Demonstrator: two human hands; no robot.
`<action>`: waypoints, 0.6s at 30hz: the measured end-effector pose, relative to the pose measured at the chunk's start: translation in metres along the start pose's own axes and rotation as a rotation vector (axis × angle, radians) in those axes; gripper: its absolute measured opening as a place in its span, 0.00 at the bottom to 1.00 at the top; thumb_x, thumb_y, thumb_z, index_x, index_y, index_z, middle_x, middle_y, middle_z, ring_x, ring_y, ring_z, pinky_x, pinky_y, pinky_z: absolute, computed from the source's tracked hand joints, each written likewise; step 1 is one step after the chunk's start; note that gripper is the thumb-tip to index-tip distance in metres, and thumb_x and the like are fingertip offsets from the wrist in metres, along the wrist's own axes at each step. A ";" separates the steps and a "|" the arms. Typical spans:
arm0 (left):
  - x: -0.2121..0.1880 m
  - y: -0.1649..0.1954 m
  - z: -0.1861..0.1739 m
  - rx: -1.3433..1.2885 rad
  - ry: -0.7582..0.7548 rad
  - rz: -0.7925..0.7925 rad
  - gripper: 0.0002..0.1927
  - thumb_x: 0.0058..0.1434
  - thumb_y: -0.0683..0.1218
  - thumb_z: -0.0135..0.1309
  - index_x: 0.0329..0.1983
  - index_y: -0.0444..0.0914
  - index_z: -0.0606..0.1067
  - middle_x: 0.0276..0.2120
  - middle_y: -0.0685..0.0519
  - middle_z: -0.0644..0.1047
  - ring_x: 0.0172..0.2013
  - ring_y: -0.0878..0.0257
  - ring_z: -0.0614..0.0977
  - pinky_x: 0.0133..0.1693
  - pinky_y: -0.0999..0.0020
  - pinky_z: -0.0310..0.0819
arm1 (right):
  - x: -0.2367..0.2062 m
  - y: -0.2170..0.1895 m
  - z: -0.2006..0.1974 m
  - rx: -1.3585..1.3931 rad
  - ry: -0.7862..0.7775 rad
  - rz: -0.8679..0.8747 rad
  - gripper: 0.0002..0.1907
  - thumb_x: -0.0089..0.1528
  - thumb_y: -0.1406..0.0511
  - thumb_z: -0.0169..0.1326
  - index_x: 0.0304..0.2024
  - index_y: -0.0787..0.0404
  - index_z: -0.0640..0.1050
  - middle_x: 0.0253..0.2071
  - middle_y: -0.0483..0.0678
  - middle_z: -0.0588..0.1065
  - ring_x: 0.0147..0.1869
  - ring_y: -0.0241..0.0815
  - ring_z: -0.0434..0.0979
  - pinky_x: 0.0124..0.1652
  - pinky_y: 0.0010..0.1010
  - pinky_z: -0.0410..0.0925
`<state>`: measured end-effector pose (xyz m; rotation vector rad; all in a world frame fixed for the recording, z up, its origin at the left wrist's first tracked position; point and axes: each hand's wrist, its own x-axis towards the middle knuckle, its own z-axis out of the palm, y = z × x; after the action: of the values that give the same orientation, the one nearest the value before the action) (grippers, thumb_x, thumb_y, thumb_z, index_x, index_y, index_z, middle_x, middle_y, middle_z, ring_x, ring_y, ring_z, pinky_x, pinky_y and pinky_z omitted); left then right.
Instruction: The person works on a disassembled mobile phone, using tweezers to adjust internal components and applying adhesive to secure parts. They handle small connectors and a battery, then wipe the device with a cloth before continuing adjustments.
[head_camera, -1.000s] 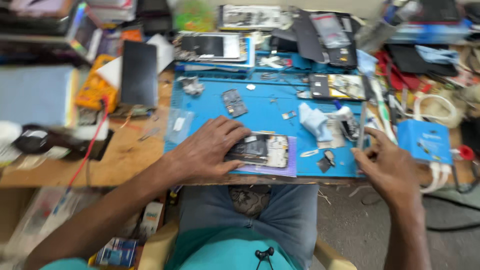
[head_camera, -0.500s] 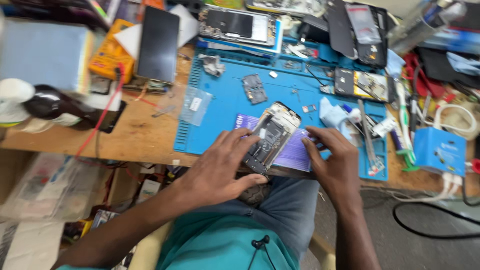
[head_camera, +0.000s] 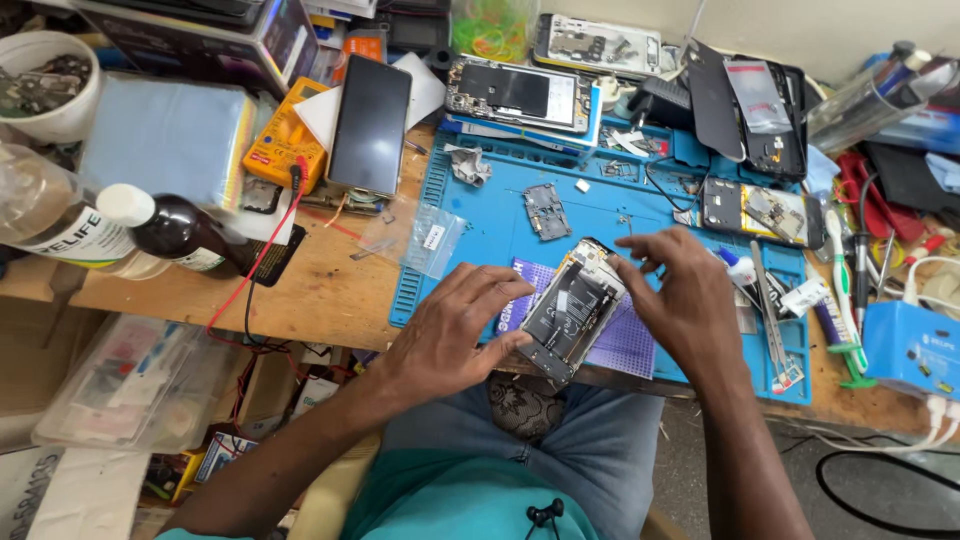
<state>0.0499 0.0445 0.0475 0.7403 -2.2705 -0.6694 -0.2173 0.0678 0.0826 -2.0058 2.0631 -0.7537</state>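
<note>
The opened phone lies tilted on a purple pad at the near edge of the blue mat, its metal frame, dark battery and board bare to view. Half a second ago my right hand lay along its side; now it has come up to the top end at 1 o'clock, fingers curled and pinching at the upper corner. My left hand stays at 9 o'clock, fingers spread and loose, thumb pressing the phone's edge, gripping nothing. At 12 o'clock on the mat sits a small grey board. At 10 o'clock, on the wooden worktop, lies a clear plastic bag; beyond it a glossy black screen and a yellow meter. Far at 9 o'clock a brown bottle with a white cap lies on its side. At 3 o'clock, metal tweezers.
</note>
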 end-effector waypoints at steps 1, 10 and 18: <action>-0.001 -0.003 -0.001 0.006 0.031 0.021 0.25 0.59 0.48 0.65 0.57 0.36 0.74 0.54 0.43 0.76 0.53 0.46 0.77 0.55 0.52 0.72 | 0.008 -0.004 0.002 0.024 -0.014 -0.014 0.13 0.61 0.61 0.63 0.46 0.58 0.84 0.39 0.52 0.79 0.40 0.47 0.82 0.39 0.38 0.73; -0.012 -0.018 -0.009 -0.090 0.219 -0.025 0.20 0.59 0.44 0.65 0.54 0.38 0.76 0.49 0.44 0.77 0.51 0.46 0.78 0.53 0.52 0.73 | 0.065 -0.034 0.056 -0.212 -0.150 -0.146 0.31 0.55 0.54 0.68 0.56 0.60 0.76 0.44 0.58 0.78 0.45 0.59 0.80 0.42 0.49 0.72; -0.039 -0.050 -0.066 -0.244 0.527 -0.141 0.18 0.64 0.39 0.62 0.56 0.39 0.74 0.53 0.49 0.77 0.52 0.59 0.80 0.53 0.66 0.78 | 0.051 -0.047 0.024 0.009 0.027 -0.172 0.25 0.57 0.62 0.69 0.57 0.58 0.79 0.43 0.53 0.80 0.44 0.47 0.82 0.42 0.38 0.73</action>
<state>0.1373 0.0177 0.0438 0.8449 -1.6394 -0.7040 -0.1691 0.0139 0.0946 -2.2006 1.9150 -0.8222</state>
